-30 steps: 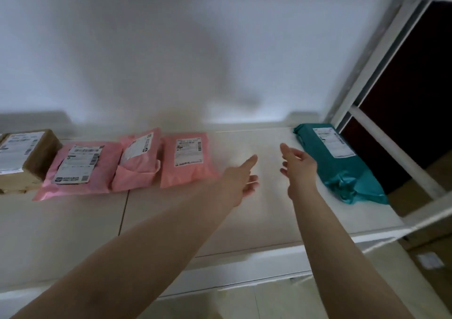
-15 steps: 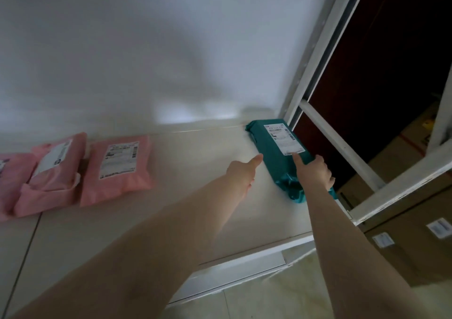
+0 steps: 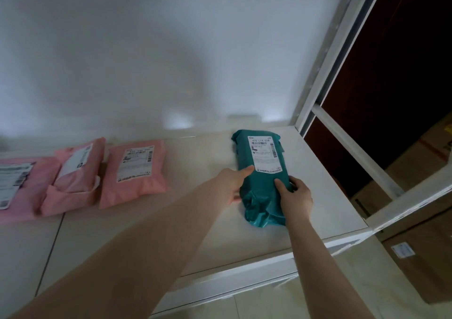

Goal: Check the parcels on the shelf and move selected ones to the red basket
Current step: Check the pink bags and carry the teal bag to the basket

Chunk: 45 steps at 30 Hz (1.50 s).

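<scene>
A teal parcel (image 3: 261, 184) with a white label lies on the white shelf (image 3: 183, 233) near its right end. My left hand (image 3: 232, 183) holds the parcel's left edge, thumb on top and fingers tucked underneath. My right hand (image 3: 294, 195) grips the right side, thumb on top and fingers round the edge. Three pink parcels lie further left: one (image 3: 133, 172) flat with its label up, one (image 3: 73, 176) folded over, one (image 3: 17, 186) at the frame's left edge. The red basket is not in view.
A white wall stands behind the shelf. The white shelf frame post (image 3: 327, 57) and its cross bars rise at the right. Brown cardboard boxes (image 3: 423, 252) with labels sit on the floor beyond the shelf's right end.
Both hands reached right from the bare middle of the shelf to the teal parcel and took hold of its two sides. The view swung right, and the brown parcel left the frame.
</scene>
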Motion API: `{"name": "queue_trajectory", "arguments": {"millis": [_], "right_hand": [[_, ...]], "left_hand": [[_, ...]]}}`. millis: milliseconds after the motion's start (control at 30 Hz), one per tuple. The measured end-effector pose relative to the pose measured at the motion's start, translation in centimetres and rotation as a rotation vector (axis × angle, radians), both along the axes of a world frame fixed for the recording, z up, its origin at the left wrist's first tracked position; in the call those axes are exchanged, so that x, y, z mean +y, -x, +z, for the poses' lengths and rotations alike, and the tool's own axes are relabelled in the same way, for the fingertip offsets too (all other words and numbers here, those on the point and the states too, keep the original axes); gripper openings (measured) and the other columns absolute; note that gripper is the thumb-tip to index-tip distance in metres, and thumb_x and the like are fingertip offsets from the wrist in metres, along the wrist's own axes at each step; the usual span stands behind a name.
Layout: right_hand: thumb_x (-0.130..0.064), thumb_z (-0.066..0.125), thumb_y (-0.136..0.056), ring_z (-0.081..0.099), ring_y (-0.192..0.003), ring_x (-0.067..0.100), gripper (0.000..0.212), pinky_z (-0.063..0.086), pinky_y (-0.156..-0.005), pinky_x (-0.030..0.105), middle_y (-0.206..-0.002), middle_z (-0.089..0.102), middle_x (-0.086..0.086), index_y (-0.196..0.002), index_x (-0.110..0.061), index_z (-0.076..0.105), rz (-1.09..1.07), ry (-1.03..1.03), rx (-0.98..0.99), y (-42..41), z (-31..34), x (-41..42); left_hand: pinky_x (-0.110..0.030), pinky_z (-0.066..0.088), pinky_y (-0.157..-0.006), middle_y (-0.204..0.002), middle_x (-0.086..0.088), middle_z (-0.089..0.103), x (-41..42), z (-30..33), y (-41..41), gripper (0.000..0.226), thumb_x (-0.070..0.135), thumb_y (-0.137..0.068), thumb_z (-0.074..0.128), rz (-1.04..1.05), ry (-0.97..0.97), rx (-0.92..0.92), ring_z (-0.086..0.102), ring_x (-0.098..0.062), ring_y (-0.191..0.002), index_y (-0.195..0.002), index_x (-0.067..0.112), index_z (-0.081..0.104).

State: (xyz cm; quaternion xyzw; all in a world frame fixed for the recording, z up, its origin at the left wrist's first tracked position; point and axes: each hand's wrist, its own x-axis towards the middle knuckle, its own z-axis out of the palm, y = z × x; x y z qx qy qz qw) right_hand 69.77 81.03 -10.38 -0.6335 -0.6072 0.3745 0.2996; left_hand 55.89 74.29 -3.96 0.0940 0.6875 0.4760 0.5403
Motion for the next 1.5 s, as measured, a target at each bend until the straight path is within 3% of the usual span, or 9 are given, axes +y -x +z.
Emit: {"name": "queue_trajectory", "arguments": {"millis": [100,333,633,733,800,933,1100,1267,1500], "right_hand": [[-0.039,0.074,-0.082,0.062,-0.11,0.028,0.048,0.053,-0.094,0.05,-0.12,0.068,0.002,-0.125,-0.02,0.062,-0.027,0.02,0.155,1.3,0.4,-1.9],[-0.056,0.072,-0.06,0.064,-0.105,0.022,0.069,0.058,-0.088,0.046,-0.117,0.065,-0.001,-0.123,-0.032,0.059,0.066,-0.104,0.37,6.1,3.4,-5.6],[-0.035,0.08,-0.074,0.063,-0.105,0.02,0.063,0.057,-0.088,0.045,-0.122,0.062,0.002,-0.13,-0.019,0.055,0.258,-0.082,0.483,12.7,8.5,-10.8],[-0.063,0.072,-0.064,0.064,-0.108,0.023,0.079,0.056,-0.091,0.047,-0.124,0.064,-0.001,-0.13,-0.023,0.056,0.262,0.049,0.483,14.3,9.7,-12.9],[-0.072,0.063,-0.063,0.064,-0.109,0.025,0.086,0.056,-0.09,0.045,-0.127,0.064,0.001,-0.134,-0.025,0.053,0.27,0.231,0.523,14.8,10.1,-13.7],[-0.041,0.055,-0.098,0.064,-0.087,0.015,0.042,0.052,-0.058,0.027,-0.113,0.064,0.001,-0.134,-0.021,0.048,0.309,0.478,0.684,14.7,11.6,-15.3],[-0.038,0.063,-0.094,0.067,-0.1,0.021,0.049,0.06,-0.084,0.041,-0.115,0.067,0.003,-0.137,-0.019,0.05,0.273,0.523,0.847,14.7,11.9,-16.9],[-0.028,0.072,-0.089,0.069,-0.106,0.025,0.054,0.058,-0.092,0.042,-0.118,0.069,0.008,-0.138,-0.017,0.052,0.27,0.454,0.936,14.2,10.9,-17.5],[-0.023,0.073,-0.088,0.071,-0.103,0.026,0.055,0.059,-0.09,0.043,-0.116,0.072,0.01,-0.139,-0.016,0.053,0.281,0.465,0.957,13.7,9.0,-19.0]], "left_hand": [[-0.031,0.051,-0.058,-0.101,-0.005,0.07,-1.6,0.4,1.6,0.048,0.037,-0.084,0.072,-0.009,0.025,-0.05,0.066,-0.017,-0.077,-0.121,0.008,0.061],[-0.055,0.05,-0.093,-0.114,-0.013,0.065,-5.4,2.4,5.0,0.045,0.037,-0.082,0.073,0.043,-0.034,-0.229,0.063,-0.032,-0.097,-0.115,0.01,0.061],[-0.051,0.053,-0.063,-0.104,-0.014,0.067,-10.9,6.5,8.8,0.04,0.04,-0.092,0.06,0.304,-0.231,-0.211,0.065,-0.031,-0.08,-0.118,0.009,0.057],[-0.046,0.054,-0.057,-0.103,-0.013,0.067,-12.9,7.1,10.0,0.035,0.029,-0.091,0.065,0.416,-0.322,-0.144,0.065,-0.03,-0.076,-0.116,0.005,0.056],[-0.05,0.056,-0.061,-0.103,-0.012,0.066,-13.7,7.3,10.8,0.037,0.027,-0.089,0.068,0.469,-0.357,-0.104,0.065,-0.031,-0.079,-0.115,0.004,0.054],[-0.057,0.055,-0.084,-0.11,-0.012,0.067,-15.2,7.1,11.7,0.044,0.021,-0.085,0.072,0.53,-0.44,-0.023,0.067,-0.032,-0.091,-0.121,0.003,0.054],[-0.047,0.058,-0.08,-0.113,-0.012,0.07,-16.8,6.3,12.3,0.05,0.017,-0.079,0.078,0.477,-0.462,-0.054,0.068,-0.032,-0.098,-0.123,0.004,0.059],[-0.062,0.055,-0.064,-0.115,-0.006,0.068,-18.6,5.6,12.6,0.05,0.026,-0.078,0.079,0.348,-0.345,-0.104,0.063,-0.033,-0.101,-0.124,0.015,0.06],[-0.067,0.05,-0.085,-0.106,-0.007,0.062,-20.8,4.6,12.4,0.055,0.027,-0.079,0.077,0.359,-0.284,-0.198,0.059,-0.03,-0.095,-0.127,0.015,0.054]]}}
